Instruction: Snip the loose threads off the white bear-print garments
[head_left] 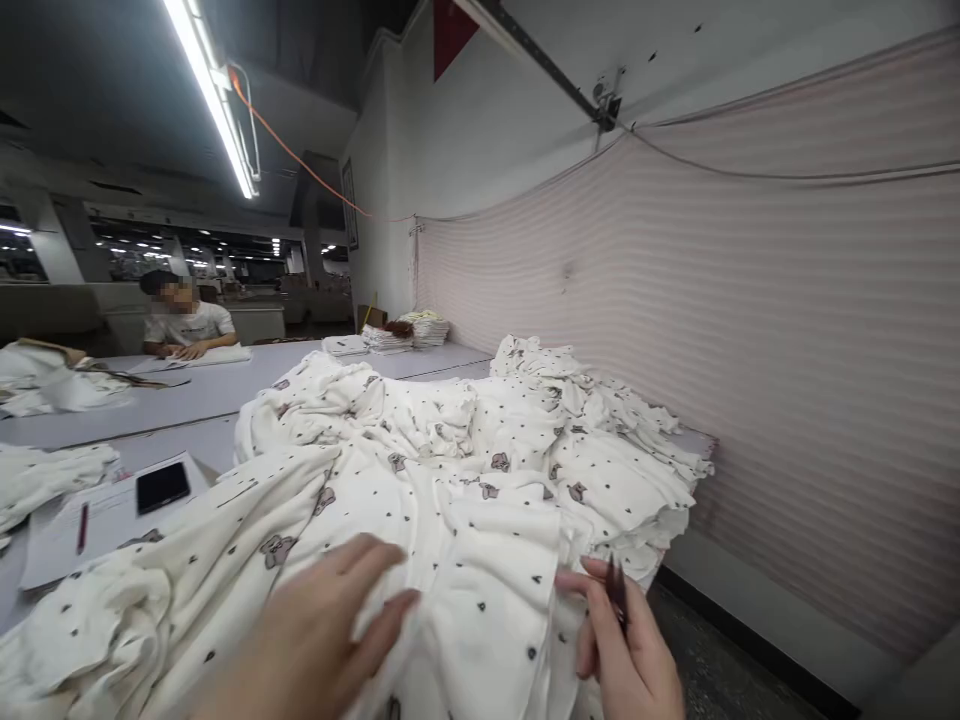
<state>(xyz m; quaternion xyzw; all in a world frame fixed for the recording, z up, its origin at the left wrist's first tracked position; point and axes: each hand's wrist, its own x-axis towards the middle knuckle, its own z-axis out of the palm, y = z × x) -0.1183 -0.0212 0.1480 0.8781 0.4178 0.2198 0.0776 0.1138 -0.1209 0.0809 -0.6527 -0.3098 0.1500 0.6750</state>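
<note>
A large heap of white cloth, printed with grey bear motifs and small dark marks, spreads in front of me. My left hand is blurred by motion over its near middle. The fingers of that hand are apart, with nothing seen in them. At the right edge of the heap, my right hand has a small dark two-pointed tool, like thread snips, between its fingers; its lower part is hidden. The index fingertip of this hand is at the edge of the layered cloth, though I cannot tell whether it grips any.
On the left lie a black phone and a dark red pen on paper. Folded stacks stand at the table's back. A co-worker sits far left. Striped sheeting covers the right wall.
</note>
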